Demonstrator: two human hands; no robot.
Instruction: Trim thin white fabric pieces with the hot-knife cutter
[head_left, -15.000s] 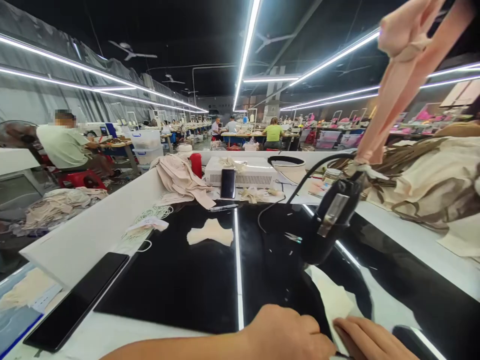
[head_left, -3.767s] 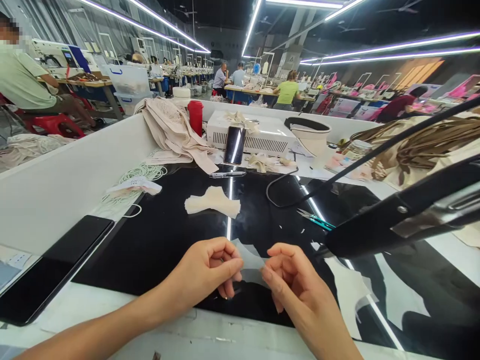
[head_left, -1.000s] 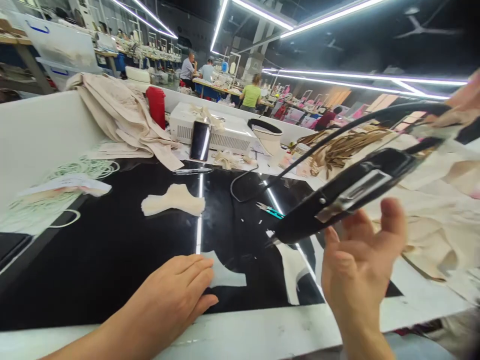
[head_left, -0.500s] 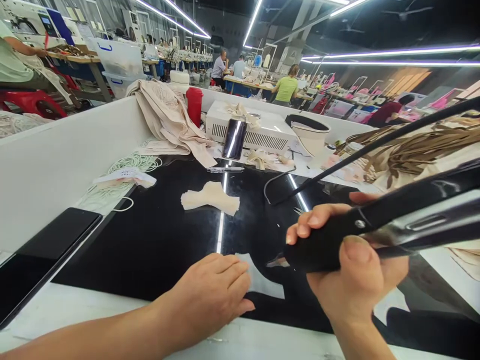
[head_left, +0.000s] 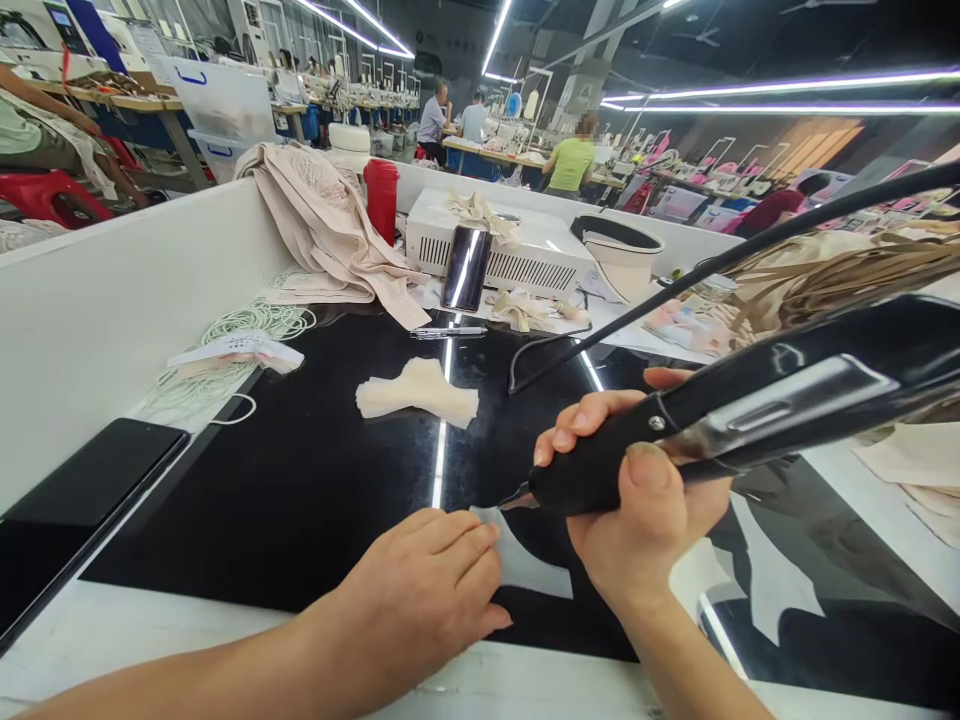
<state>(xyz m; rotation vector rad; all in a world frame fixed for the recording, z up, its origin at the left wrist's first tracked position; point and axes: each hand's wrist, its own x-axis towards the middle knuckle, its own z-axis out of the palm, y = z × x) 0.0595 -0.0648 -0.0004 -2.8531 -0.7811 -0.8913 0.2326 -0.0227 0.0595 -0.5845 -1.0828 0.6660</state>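
The sheet (head_left: 534, 568), pale and see-through, lies flat on the black board (head_left: 285, 480) at the near side of the worktop (head_left: 150, 622). The left hand (head_left: 431, 580) rests palm down over its left end, fingers together and slightly bent, pressing rather than pinching. The right hand (head_left: 634, 510) is wrapped around the black grip of the tool (head_left: 780, 405), thumb on the near side and fingers over the far side. The tool's metal tip (head_left: 519, 498) points at the upper edge of the sheet, close to the left fingertips; whether it touches cannot be told.

The sheet looks thin, light and limp, likely to slide on the glossy board or crease if pushed, so flat fingers near an edge should suit it best. The tool looks stiff and bulky, probably with some weight behind the grip, and the cord (head_left: 720, 264) above may tug on it. The dark grip, well back from the tip, seems the place to hold
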